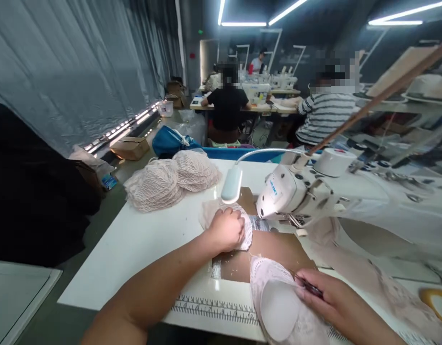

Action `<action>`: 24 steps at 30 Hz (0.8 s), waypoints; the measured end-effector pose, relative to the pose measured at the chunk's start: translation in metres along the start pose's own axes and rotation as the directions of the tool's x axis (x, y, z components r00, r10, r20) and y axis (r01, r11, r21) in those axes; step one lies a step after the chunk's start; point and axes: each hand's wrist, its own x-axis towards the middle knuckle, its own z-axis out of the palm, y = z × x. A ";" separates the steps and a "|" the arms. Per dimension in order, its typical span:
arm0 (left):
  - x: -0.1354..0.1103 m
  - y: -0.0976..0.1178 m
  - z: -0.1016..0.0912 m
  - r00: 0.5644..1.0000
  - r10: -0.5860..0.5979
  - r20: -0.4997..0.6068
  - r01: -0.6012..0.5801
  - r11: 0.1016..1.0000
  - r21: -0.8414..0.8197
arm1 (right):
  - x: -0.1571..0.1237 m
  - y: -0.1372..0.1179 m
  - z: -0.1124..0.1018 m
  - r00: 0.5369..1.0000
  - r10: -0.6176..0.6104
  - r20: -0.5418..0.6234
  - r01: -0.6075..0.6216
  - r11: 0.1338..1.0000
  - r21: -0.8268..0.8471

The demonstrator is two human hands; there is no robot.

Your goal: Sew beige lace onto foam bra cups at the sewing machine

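My left hand has its fingers curled over a pale pink lace bra cup, gripping it over the brown board on the sewing table. In my right hand are small dark thread snips, held in the closed fingers. That hand also rests against a second lace cup, whose smooth white inner side faces up at the table's front edge. A thin strand seems to run between the two cups. Just right of my left hand stands the white sewing machine head.
Two stacks of lace cups lie at the table's back left. A lamp on a bent neck hangs above my left hand. A ruler strip runs along the front edge. Beyond, people sit at other machines.
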 end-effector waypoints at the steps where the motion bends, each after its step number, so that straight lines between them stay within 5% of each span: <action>1: -0.004 -0.001 -0.005 0.999 -0.029 0.018 0.029 1.000 -0.002 | 0.004 -0.008 -0.002 0.998 -0.040 -0.044 0.041 0.999 0.006; 4: -0.027 -0.015 -0.018 0.993 -0.102 0.064 0.104 0.994 -0.022 | 0.015 -0.038 -0.011 0.985 -0.131 -0.109 0.139 0.988 0.062; 9: -0.091 -0.058 -0.029 0.964 -0.248 0.094 0.257 0.962 -0.097 | 0.047 -0.090 -0.006 0.985 -0.173 -0.013 0.167 0.929 0.330; 13: -0.138 -0.085 -0.038 0.943 -0.322 0.081 0.330 0.936 -0.119 | 0.095 -0.130 0.017 0.935 -0.350 -0.052 0.295 0.689 0.662; 15: -0.153 -0.098 -0.055 0.923 -0.377 -0.075 0.370 0.924 -0.093 | 0.123 -0.152 0.022 0.897 -0.388 -0.212 0.410 0.551 0.726; 18: -0.161 -0.120 -0.097 0.798 -0.323 -0.509 0.399 0.916 0.044 | 0.164 -0.184 0.010 0.753 -0.391 -0.528 0.657 0.480 0.581; 21: -0.149 -0.148 -0.134 0.627 -0.128 -0.769 0.399 0.900 0.176 | 0.202 -0.205 -0.013 0.554 -0.458 -0.696 0.766 0.608 0.210; 23: -0.133 -0.166 -0.138 0.616 -0.097 -0.782 0.381 0.905 0.188 | 0.225 -0.206 -0.021 0.558 -0.495 -0.666 0.703 0.708 0.063; 24: -0.124 -0.175 -0.133 0.664 -0.119 -0.738 0.366 0.913 0.182 | 0.233 -0.202 -0.021 0.601 -0.510 -0.615 0.661 0.750 0.025</action>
